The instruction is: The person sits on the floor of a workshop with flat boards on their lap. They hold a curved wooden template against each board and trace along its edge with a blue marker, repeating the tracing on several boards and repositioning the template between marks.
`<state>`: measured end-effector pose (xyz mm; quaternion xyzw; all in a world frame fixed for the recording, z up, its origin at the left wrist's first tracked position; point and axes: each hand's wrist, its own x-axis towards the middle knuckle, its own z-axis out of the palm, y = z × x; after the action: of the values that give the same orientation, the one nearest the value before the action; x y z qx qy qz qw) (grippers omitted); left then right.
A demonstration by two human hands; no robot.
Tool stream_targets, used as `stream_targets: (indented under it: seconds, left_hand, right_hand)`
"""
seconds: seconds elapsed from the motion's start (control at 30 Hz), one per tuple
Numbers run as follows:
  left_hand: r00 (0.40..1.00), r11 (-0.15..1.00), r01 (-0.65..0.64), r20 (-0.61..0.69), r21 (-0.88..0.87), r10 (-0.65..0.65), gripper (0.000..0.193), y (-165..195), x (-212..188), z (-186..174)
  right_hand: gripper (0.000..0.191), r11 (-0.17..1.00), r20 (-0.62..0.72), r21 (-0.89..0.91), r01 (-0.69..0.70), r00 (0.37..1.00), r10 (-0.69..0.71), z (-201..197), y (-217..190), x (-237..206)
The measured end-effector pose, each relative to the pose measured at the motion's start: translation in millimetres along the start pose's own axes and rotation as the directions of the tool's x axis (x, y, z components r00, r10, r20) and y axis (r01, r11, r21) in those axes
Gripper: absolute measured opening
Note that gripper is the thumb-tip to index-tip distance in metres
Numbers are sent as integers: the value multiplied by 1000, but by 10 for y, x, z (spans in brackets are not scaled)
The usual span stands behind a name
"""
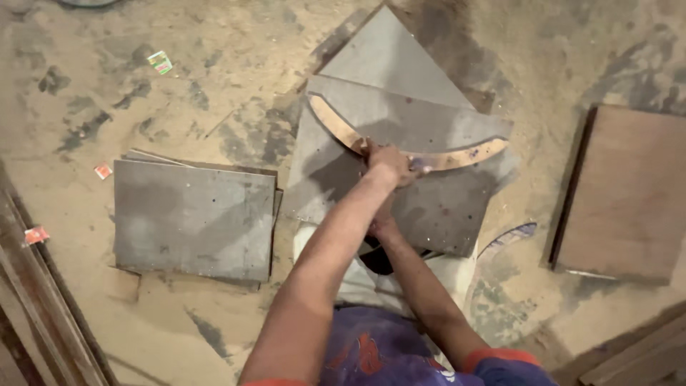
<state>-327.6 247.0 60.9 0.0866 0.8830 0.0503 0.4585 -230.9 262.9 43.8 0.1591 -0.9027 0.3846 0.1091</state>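
Note:
A thin curved brown wooden strip [464,155] lies across a stack of grey boards [400,114] on the dusty floor. My left hand [389,163] reaches forward and grips the middle of the strip, holding it down on the top board. A small dark thing shows at its fingertips; I cannot tell what it is. My right hand [384,227] sits lower, at the near edge of the grey boards. It is mostly hidden under my left forearm, so its grip cannot be made out. A dark object [376,259] lies just below it.
Another pile of grey boards [193,214] lies to the left. A brown board [629,193] rests on the right. Wooden planks [636,357] lie at the lower right, long wooden rails [36,300] along the left edge. Paper scraps [160,62] dot the sawdust-covered floor.

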Motion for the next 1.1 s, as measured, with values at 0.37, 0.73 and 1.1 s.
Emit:
stream_targets:
  seconds: [0.37,0.73,1.1]
  left_hand:
    - [992,999,-31,-121,38,36,79,30,41,123]
    - [991,994,-66,-111,89,75,74,29,108,238]
    - [981,984,-97,-152,148,119,73,17,105,285]
  right_hand:
    - [20,963,-116,99,-251,958,262,-507,880,-513]
    - [13,867,-186,293,-404,865,466,-1190,1679,-503]
    - [16,796,-371,450,-405,726,579,-1652,2210,1]
